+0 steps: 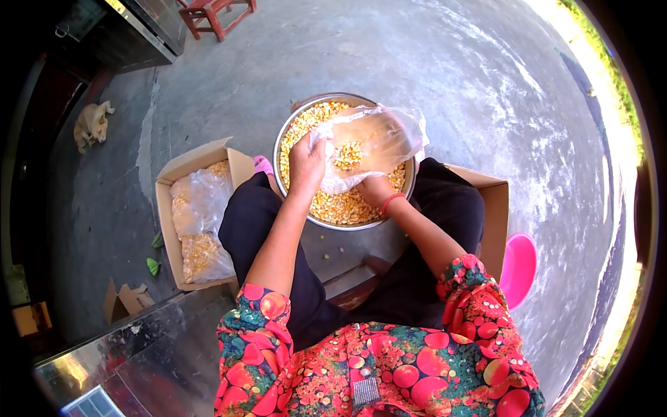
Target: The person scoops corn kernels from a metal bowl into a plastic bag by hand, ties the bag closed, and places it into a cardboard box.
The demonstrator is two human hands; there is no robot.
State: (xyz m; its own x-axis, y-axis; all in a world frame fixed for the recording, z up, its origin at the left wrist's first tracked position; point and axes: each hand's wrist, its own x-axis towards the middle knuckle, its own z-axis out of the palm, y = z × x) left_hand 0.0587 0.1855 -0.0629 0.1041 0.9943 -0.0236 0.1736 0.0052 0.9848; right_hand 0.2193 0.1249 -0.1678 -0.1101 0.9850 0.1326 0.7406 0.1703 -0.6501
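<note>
A wide metal basin (279, 182) full of yellow corn kernels (340, 208) sits between my knees. Over it spreads a clear plastic bag (382, 135), its mouth turned toward me, with a small heap of kernels showing in it. My left hand (307, 165) is closed on the left edge of the bag, thumb on top. At the bag's lower edge is my right hand (377, 190), a red band around its wrist. Its fingers are hidden by the bag and kernels, so their grip does not show.
On the left, a cardboard box (169, 229) holds filled bags of corn (201, 201). Another box (495, 222) and a pink basin (520, 271) stand on the right. A dog (92, 126) lies far left, and a red stool (215, 17) stands at the back.
</note>
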